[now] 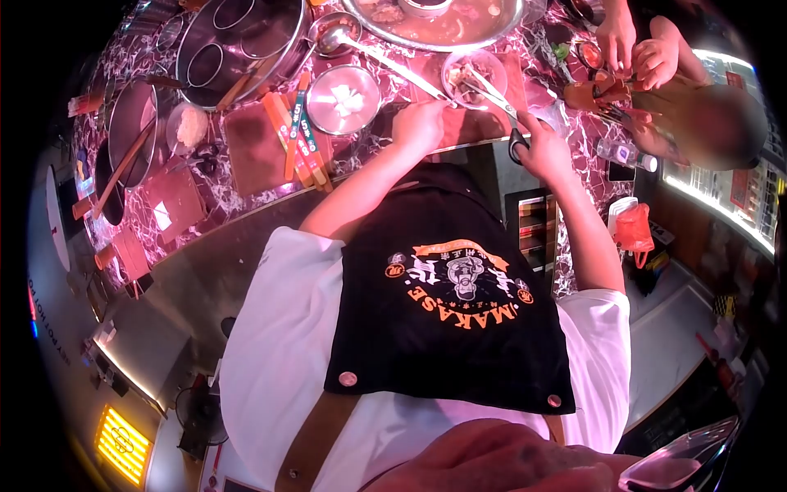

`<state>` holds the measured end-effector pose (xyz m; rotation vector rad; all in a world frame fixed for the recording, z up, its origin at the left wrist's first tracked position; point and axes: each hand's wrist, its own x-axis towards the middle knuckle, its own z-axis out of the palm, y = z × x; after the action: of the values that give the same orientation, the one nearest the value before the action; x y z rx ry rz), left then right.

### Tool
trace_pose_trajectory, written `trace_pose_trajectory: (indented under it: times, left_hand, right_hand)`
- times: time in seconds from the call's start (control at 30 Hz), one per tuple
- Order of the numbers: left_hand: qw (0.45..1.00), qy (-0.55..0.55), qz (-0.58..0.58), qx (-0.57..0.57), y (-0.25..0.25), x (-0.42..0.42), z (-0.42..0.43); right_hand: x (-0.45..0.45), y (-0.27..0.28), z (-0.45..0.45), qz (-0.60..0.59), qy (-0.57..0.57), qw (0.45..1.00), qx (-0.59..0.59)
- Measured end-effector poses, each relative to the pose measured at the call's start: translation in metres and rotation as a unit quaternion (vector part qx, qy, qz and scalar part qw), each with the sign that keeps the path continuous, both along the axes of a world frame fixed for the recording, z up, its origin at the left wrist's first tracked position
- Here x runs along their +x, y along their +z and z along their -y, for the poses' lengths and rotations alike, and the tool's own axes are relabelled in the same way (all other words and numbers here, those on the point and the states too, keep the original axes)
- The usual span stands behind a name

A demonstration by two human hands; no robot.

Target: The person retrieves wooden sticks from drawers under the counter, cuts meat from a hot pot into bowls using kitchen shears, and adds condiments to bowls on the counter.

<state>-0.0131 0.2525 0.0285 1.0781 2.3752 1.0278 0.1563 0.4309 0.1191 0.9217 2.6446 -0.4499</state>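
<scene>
My right hand (pixel 543 148) is closed round the black-handled scissors (pixel 499 100). Their metal blades point down into a small pale bowl (pixel 502 74) holding chunks of food. To the left of that bowl, my left hand (pixel 418 128) has its fingers curled in at the end of a long metal ladle handle (pixel 393 67). Whether the fingers grip the handle or something else is hidden. The ladle's head rests over a small metal dish at the upper left. A round metal bowl (pixel 344 98) with white pieces stands left of my left hand.
A large pot (pixel 242 53) and a broad metal pan of broth (pixel 443 29) stand at the back. Coloured sticks (pixel 297 139) lie on a brown board (pixel 246 148). Another person's hands (pixel 635 53) work at the upper right. A clear bottle (pixel 627 154) lies near the table's right edge.
</scene>
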Motion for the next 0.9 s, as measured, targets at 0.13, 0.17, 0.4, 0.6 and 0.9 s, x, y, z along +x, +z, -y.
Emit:
trace_pose_trajectory:
  times: [0.13,0.17,0.4,0.6,0.9]
  left_hand:
    - [0.998,0.027,0.029,-0.042,-0.009,0.0,0.006]
    - [0.997,0.025,0.055,-0.044,-0.01,0.002,0.007]
    - [0.9,0.077,0.421,0.075,-0.041,-0.013,0.01]
    - [0.872,0.063,0.481,0.064,-0.021,-0.014,0.006]
    - [0.56,0.054,0.817,0.125,-0.029,-0.037,0.017]
  right_hand:
    - [0.005,0.005,-0.013,-0.017,0.006,1.0,-0.026]
    - [0.011,0.011,-0.017,-0.016,0.007,0.999,-0.037]
    - [0.028,0.047,-0.009,0.039,0.019,0.999,-0.018]
    - [0.007,-0.005,-0.015,0.01,0.028,0.999,0.013]
    - [0.025,0.014,-0.003,-0.087,-0.08,0.985,-0.124]
